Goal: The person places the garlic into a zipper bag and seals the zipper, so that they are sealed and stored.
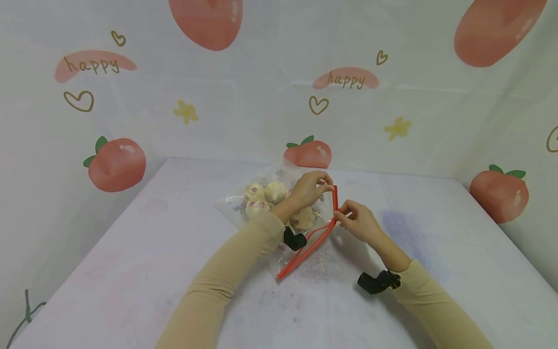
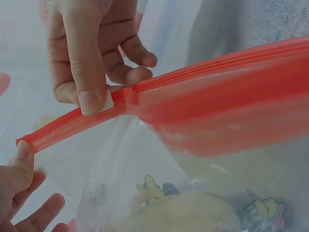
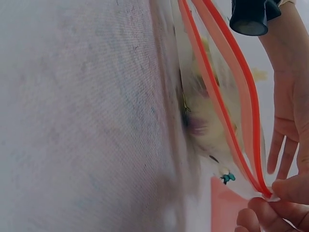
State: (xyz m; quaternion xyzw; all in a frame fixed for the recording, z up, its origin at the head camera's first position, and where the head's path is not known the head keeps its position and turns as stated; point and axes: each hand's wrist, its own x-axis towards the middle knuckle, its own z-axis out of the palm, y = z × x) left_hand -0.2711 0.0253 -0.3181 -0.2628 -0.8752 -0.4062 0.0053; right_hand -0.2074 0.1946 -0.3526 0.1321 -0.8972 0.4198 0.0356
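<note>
A clear zip bag (image 1: 321,209) with a red closure strip (image 1: 307,253) lies on the table, holding several cream, purple-marked pieces (image 1: 276,192) that look like garlic bulbs. My left hand (image 1: 308,189) pinches the strip's far end between thumb and finger. Close beside it, my right hand (image 1: 359,222) pinches the strip at a small white slider (image 2: 108,101), partly hidden by the fingertips. Between the two hands the strip is together. On the near side its two red edges (image 3: 248,96) stand apart, and they meet at the right fingertips. Cartoon figures are printed on the plastic.
The table (image 1: 144,271) has a pale, faintly stained cloth. A white backdrop (image 1: 253,116) printed with peaches and "happy" stands behind and at the sides. Black wrist cameras (image 1: 378,282) sit on both wrists. A thin dark cord (image 1: 28,312) shows at the lower left.
</note>
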